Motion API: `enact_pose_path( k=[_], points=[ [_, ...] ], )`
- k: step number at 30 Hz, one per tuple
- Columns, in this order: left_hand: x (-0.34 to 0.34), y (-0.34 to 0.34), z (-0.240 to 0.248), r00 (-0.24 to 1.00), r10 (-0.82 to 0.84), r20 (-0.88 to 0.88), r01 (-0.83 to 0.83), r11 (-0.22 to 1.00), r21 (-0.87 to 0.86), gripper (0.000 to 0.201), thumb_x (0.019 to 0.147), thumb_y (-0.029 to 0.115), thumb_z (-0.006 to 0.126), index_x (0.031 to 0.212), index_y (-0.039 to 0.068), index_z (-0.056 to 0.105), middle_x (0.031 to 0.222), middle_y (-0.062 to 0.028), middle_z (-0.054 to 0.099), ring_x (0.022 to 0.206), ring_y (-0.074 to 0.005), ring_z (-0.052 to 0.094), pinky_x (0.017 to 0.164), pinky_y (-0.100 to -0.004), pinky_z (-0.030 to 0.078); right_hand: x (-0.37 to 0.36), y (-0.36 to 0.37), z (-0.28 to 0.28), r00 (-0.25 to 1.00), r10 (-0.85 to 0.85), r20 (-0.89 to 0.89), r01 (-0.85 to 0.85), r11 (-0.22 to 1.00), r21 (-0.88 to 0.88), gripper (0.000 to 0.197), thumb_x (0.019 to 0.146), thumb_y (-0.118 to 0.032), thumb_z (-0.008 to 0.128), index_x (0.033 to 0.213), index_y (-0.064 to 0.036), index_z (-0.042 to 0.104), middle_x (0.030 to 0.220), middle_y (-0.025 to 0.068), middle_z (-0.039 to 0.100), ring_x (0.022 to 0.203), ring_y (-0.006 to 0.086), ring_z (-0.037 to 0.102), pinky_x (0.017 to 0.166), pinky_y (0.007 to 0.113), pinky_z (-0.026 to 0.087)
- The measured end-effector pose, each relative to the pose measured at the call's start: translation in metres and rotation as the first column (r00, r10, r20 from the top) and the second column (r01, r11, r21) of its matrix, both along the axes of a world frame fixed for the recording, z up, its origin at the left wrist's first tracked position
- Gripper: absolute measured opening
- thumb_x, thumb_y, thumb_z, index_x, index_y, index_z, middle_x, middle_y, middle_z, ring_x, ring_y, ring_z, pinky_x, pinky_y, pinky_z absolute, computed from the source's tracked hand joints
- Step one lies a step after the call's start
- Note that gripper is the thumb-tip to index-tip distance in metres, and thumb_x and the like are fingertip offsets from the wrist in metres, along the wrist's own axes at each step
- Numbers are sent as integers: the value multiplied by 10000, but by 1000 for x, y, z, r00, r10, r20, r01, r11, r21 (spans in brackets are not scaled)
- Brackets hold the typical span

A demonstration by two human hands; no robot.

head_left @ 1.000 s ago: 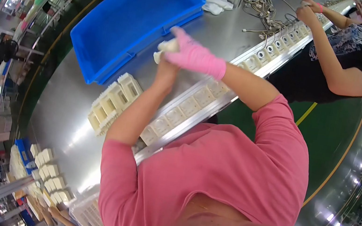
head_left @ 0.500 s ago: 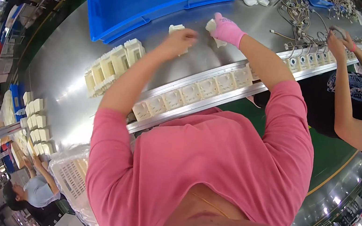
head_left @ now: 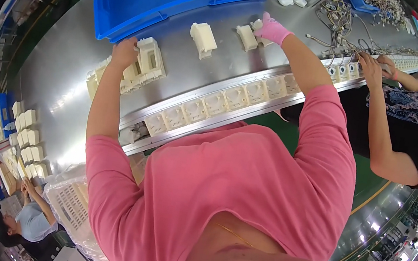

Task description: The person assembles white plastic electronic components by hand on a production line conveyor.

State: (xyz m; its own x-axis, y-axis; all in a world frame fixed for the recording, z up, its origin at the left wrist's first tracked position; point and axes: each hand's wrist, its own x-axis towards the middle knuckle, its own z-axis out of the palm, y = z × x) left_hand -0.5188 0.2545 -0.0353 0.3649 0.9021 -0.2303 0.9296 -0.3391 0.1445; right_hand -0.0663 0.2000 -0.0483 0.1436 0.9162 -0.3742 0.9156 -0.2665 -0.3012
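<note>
My bare left hand [head_left: 125,53] reaches over the far end of a row of cream plastic housings [head_left: 150,61] on the left of the metal table. Its fingers curl onto one housing and are partly hidden. My right hand [head_left: 273,31], in a pink glove, closes on a cream plastic part [head_left: 258,25] that is mostly covered by the fingers. Just left of the glove stands a smaller cream block [head_left: 246,37]. Between my hands a single cream housing [head_left: 203,40] sits alone on the table.
A large blue bin [head_left: 156,12] lies beyond my hands. Along the near edge, a metal rail [head_left: 198,96] holds a line of cream square frames [head_left: 215,104]. Tangled cables [head_left: 338,22] lie at the far right, where a co-worker's hands [head_left: 373,66] work over the rail.
My left hand has moved left, from the lone housing to the row of housings. My gloved hand has shifted slightly right, and a small block now stands apart beside it.
</note>
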Motion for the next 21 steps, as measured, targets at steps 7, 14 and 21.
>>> enact_pose_path(
  k=[7,14,21],
  points=[
    [16,-1,-3,963,-115,244,77,984,158,333,678,153,580,1007,134,532,913,-101,603,956,-304,535,794,-410,385,-2,-16,43,975,128,181,-116,990,-75,609,684,-294,552,1204,-33,372,1054,206,559,992,333,536,837,366,427],
    [31,5,-9,989,-49,138,47,999,16,289,679,117,564,963,112,511,936,-114,593,948,-323,530,779,-405,395,1,-25,31,966,166,199,-188,978,94,364,679,-235,533,961,-19,449,951,195,583,935,344,544,792,391,432],
    [61,-44,67,217,344,914,-274,920,-281,104,814,126,494,880,47,511,777,-80,568,643,-178,583,574,-286,455,-24,-41,72,962,103,-254,-1,928,372,327,721,-271,582,931,-25,526,764,115,580,688,201,561,591,304,432]
  ],
)
